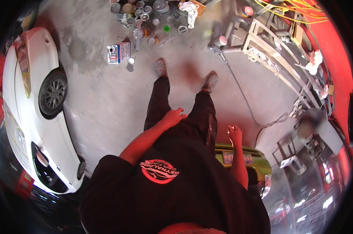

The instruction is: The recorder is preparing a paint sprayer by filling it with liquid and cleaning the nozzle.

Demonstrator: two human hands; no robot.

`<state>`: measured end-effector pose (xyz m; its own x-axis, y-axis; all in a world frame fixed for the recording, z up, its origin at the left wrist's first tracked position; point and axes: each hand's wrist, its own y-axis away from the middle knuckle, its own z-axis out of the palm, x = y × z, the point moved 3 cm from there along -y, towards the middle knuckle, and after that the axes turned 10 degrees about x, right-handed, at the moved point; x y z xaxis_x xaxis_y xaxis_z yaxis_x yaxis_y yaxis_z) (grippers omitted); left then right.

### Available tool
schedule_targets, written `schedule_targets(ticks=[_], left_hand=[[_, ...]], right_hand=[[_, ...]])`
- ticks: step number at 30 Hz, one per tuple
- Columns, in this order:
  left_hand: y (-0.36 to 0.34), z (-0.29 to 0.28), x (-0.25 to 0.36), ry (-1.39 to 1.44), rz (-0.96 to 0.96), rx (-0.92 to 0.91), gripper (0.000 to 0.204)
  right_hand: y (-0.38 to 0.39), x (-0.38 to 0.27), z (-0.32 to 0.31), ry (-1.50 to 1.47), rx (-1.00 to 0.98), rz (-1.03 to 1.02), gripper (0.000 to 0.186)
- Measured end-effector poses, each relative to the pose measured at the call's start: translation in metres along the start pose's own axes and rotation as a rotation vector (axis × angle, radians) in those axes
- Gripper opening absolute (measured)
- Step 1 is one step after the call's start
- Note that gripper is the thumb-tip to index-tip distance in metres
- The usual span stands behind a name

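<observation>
My left hand (174, 116) is in front of my dark trousers near the left thigh, fingers apart and nothing visible in them. My right hand (235, 135) hangs out to the right, above a green car bumper (254, 171), with fingers curled; whatever they may hold is too small to make out. Ahead of my shoes stand a rectangular metal can (119, 54), a small white lidded container (131, 60) and a cluster of paint cans and cups (145, 17) on the concrete floor.
A white car (32, 124) is along my left. To the right are wooden stands (262, 46) with crumpled masking, a coiled yellow hose (301, 11), a hose or cord (246, 101) across the floor and a grey table (328, 138) by the red wall.
</observation>
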<state>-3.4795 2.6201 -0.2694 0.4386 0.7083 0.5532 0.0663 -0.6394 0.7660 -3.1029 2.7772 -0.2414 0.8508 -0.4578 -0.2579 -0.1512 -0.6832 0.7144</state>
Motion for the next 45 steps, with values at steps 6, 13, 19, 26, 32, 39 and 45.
schedule_targets(ticks=[6, 13, 19, 26, 32, 39, 45], left_hand=[[0.025, -0.08, -0.025, -0.079, 0.27, 0.177, 0.042], [0.005, -0.046, -0.048, -0.623, 0.47, -0.135, 0.035], [0.017, -0.033, -0.016, 0.008, -0.008, -0.122, 0.037], [-0.012, -0.03, 0.001, 0.235, -0.421, -0.241, 0.036], [-0.248, -0.051, -0.035, 0.005, 0.18, 0.358, 0.033], [-0.449, -0.044, -0.043, -0.017, 0.355, 0.535, 0.035], [-0.521, -0.002, -0.028, -0.042, 0.534, 0.348, 0.034]], right_hand=[[0.011, -0.073, 0.078, 0.077, 0.032, -0.161, 0.037], [-0.035, -0.17, 0.1, 0.009, 0.005, -0.247, 0.034], [-0.072, -0.156, 0.085, -0.012, -0.054, -0.26, 0.032], [-0.205, -0.121, 0.154, -0.007, -0.01, -0.493, 0.028], [-0.396, -0.114, 0.243, 0.219, 0.362, -0.621, 0.045], [-0.548, -0.113, 0.285, 0.313, 0.396, -0.57, 0.067], [-0.583, -0.11, 0.305, 0.189, 0.21, -0.624, 0.058]])
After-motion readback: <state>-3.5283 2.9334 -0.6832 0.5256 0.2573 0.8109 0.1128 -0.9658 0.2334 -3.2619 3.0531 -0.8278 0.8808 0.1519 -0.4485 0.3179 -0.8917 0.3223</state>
